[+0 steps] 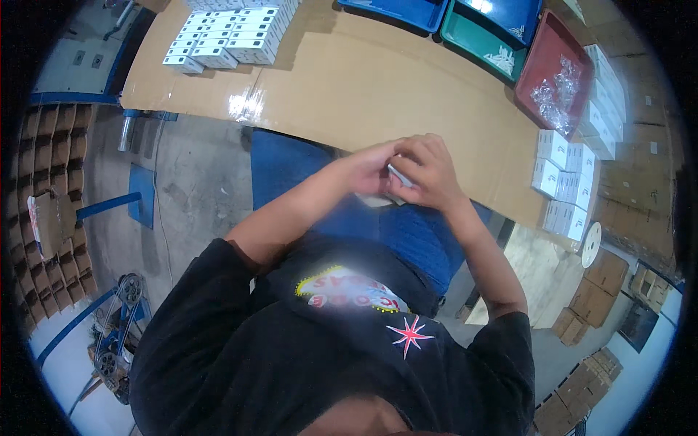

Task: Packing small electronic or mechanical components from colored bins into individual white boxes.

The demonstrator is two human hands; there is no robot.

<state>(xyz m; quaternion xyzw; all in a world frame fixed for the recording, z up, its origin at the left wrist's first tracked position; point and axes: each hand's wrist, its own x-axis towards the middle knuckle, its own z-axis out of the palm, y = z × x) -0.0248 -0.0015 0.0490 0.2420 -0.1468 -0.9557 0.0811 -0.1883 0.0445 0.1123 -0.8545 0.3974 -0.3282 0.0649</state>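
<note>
seemingly cardboard-topped table [349, 80], white boxes [218, 38], blue, green, red trays [539, 64]

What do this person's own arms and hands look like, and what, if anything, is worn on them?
The left hand and right hand are ungloved. Both forearms are bare, with no watch or bracelet visible. Loose, plain black short sleeves cover the upper arms, ending near the elbows. Rings would be too small to tell.

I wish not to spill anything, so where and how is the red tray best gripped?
Probably grip the red tray by its near left corner, coming from the near side: the raised rim is exposed there, while the green tray and white boxes flank its long sides.
</note>
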